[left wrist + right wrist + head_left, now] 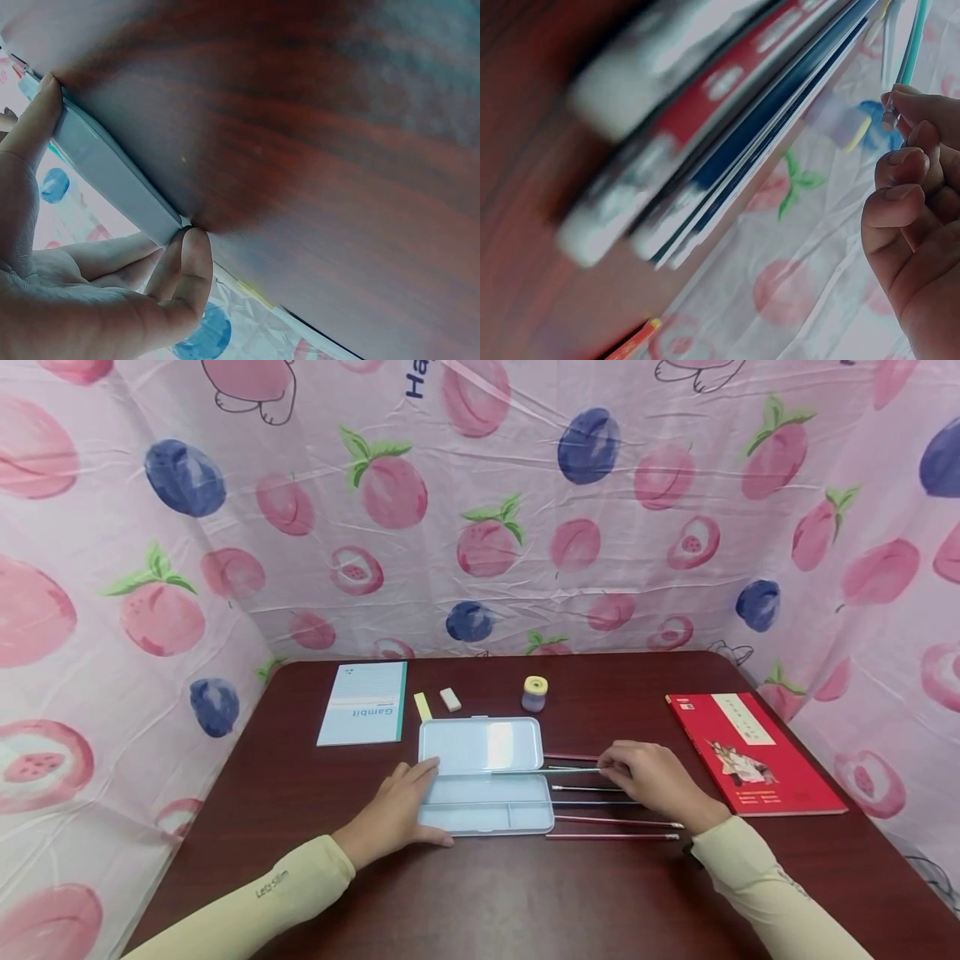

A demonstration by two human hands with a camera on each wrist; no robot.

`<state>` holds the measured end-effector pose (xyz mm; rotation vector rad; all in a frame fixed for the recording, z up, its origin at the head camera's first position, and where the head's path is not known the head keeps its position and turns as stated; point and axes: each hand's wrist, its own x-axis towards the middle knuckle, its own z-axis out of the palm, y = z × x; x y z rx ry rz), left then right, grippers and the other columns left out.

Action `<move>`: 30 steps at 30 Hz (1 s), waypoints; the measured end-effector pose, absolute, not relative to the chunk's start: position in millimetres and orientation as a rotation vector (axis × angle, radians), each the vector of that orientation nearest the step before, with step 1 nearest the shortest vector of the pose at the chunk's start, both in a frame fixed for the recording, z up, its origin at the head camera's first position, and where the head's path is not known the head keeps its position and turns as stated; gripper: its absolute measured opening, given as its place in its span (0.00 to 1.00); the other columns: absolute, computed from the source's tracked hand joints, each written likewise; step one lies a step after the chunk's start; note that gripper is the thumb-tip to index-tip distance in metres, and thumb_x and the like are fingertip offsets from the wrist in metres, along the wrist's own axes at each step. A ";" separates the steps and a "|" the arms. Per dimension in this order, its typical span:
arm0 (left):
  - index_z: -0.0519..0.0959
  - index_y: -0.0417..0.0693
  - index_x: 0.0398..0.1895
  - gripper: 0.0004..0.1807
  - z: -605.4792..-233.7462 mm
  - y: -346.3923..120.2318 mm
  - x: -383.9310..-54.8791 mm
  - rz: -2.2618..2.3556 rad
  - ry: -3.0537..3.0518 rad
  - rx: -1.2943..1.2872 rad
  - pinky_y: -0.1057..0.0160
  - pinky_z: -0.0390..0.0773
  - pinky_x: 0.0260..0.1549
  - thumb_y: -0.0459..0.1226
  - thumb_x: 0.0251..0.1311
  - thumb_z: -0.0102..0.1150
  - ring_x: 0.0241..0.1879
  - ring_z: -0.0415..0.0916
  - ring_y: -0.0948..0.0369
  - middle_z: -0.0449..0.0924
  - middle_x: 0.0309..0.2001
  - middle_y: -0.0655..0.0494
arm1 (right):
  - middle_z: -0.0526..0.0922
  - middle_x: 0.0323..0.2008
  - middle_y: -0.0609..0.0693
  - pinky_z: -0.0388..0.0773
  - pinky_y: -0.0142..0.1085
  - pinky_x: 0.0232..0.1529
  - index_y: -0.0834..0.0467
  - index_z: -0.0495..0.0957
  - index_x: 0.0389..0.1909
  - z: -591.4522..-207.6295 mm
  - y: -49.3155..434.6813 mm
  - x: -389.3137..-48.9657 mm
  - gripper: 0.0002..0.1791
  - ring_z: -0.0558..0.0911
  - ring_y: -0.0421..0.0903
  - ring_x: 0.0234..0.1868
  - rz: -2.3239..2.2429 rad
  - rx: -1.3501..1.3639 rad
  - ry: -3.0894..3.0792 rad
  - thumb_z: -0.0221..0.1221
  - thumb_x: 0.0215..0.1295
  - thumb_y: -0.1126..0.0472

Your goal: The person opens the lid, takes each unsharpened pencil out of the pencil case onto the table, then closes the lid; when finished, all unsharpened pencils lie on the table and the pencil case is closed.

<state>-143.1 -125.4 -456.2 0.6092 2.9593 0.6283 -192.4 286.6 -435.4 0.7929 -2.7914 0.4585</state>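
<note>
A light blue pencil case (461,817) lies with its lid (457,743) folded back, showing a divided tray. My left hand (397,804) holds its left end, thumb at the near corner and fingers toward the hinge. The left wrist view shows that hand (97,289) spanning the end of the case (112,176). A green pencil (558,771) is pinched near its eraser end by my right hand (652,774); its far end reaches over the case. Beneath and beside that hand several pencils lie on the table, including a red pencil (611,837).
Behind the case are a white eraser (450,699), a yellow strip (423,707) and a yellow-topped small jar (535,693). A notebook (363,703) lies back left, a red book (757,756) at right. A fruit-print curtain (420,560) surrounds the dark table (495,893).
</note>
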 end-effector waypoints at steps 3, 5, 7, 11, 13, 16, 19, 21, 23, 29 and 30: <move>0.69 0.34 0.77 0.63 -455.8 -125.3 -142.9 0.628 2.958 0.613 0.45 0.77 0.63 0.60 0.43 0.86 0.63 0.69 0.48 0.69 0.79 0.44 | 0.88 0.33 0.40 0.85 0.36 0.39 0.50 0.91 0.40 -435.4 295.6 -193.4 0.11 0.77 0.34 0.31 0.472 0.781 -2.781 0.79 0.57 0.61; 0.69 0.35 0.77 0.63 -455.9 -125.5 -142.8 0.632 2.952 0.610 0.45 0.77 0.63 0.60 0.43 0.85 0.63 0.69 0.48 0.68 0.79 0.44 | 0.89 0.33 0.40 0.85 0.37 0.39 0.50 0.91 0.39 -435.3 301.2 -194.6 0.11 0.78 0.34 0.31 0.465 0.775 -2.775 0.79 0.57 0.61; 0.69 0.35 0.77 0.63 -455.5 -125.7 -142.3 0.638 2.949 0.607 0.45 0.76 0.64 0.60 0.43 0.86 0.63 0.69 0.48 0.68 0.79 0.44 | 0.89 0.34 0.41 0.86 0.38 0.39 0.51 0.91 0.40 -435.1 306.5 -195.9 0.10 0.79 0.35 0.31 0.454 0.769 -2.771 0.79 0.57 0.62; 0.69 0.35 0.77 0.63 -455.0 -126.1 -141.7 0.638 2.951 0.604 0.46 0.77 0.62 0.60 0.43 0.86 0.62 0.69 0.49 0.69 0.79 0.44 | 0.90 0.34 0.42 0.86 0.40 0.40 0.52 0.91 0.39 -434.5 315.6 -199.4 0.09 0.81 0.36 0.32 0.449 0.757 -2.768 0.78 0.58 0.63; 0.69 0.34 0.77 0.62 -454.7 -126.2 -141.5 0.639 2.955 0.604 0.45 0.77 0.62 0.59 0.42 0.86 0.62 0.69 0.48 0.69 0.79 0.44 | 0.89 0.34 0.43 0.85 0.39 0.39 0.52 0.91 0.39 -434.0 318.6 -201.7 0.09 0.80 0.36 0.32 0.457 0.745 -2.774 0.78 0.58 0.63; 0.69 0.34 0.77 0.63 -455.6 -126.5 -141.9 0.636 2.957 0.604 0.45 0.77 0.63 0.60 0.42 0.86 0.62 0.69 0.48 0.69 0.79 0.44 | 0.89 0.33 0.43 0.83 0.38 0.37 0.53 0.91 0.38 -433.9 321.7 -206.9 0.08 0.78 0.36 0.31 0.456 0.735 -2.785 0.78 0.58 0.64; 0.69 0.34 0.77 0.63 -457.3 -126.5 -142.7 0.630 2.957 0.607 0.45 0.76 0.63 0.60 0.43 0.86 0.62 0.69 0.48 0.68 0.79 0.44 | 0.89 0.33 0.44 0.82 0.37 0.37 0.53 0.91 0.38 -434.6 324.2 -211.7 0.07 0.77 0.36 0.31 0.454 0.719 -2.802 0.77 0.59 0.64; 0.69 0.35 0.77 0.63 -458.4 -126.6 -143.0 0.624 2.953 0.609 0.45 0.76 0.64 0.61 0.43 0.85 0.62 0.69 0.49 0.68 0.79 0.45 | 0.89 0.33 0.45 0.81 0.37 0.36 0.53 0.91 0.38 -435.9 326.5 -214.6 0.07 0.77 0.37 0.31 0.454 0.705 -2.813 0.77 0.59 0.64; 0.69 0.35 0.77 0.63 -458.6 -126.5 -143.1 0.625 2.952 0.612 0.45 0.76 0.64 0.61 0.43 0.85 0.62 0.68 0.49 0.68 0.80 0.45 | 0.89 0.33 0.45 0.81 0.37 0.36 0.53 0.91 0.38 -437.2 329.1 -216.4 0.07 0.77 0.37 0.30 0.454 0.686 -2.819 0.77 0.59 0.64; 0.68 0.35 0.78 0.63 -457.6 -125.9 -144.0 0.635 2.948 0.603 0.45 0.76 0.64 0.60 0.43 0.85 0.63 0.68 0.49 0.68 0.80 0.45 | 0.89 0.32 0.44 0.77 0.35 0.33 0.53 0.90 0.37 -438.2 338.2 -220.5 0.06 0.75 0.36 0.28 0.483 0.657 -2.812 0.76 0.60 0.64; 0.68 0.36 0.78 0.63 -457.4 -125.8 -144.1 0.634 2.947 0.598 0.46 0.76 0.64 0.60 0.43 0.85 0.63 0.68 0.49 0.68 0.80 0.45 | 0.88 0.31 0.44 0.76 0.34 0.32 0.53 0.90 0.37 -437.8 339.8 -220.6 0.06 0.75 0.36 0.28 0.498 0.645 -2.816 0.76 0.60 0.64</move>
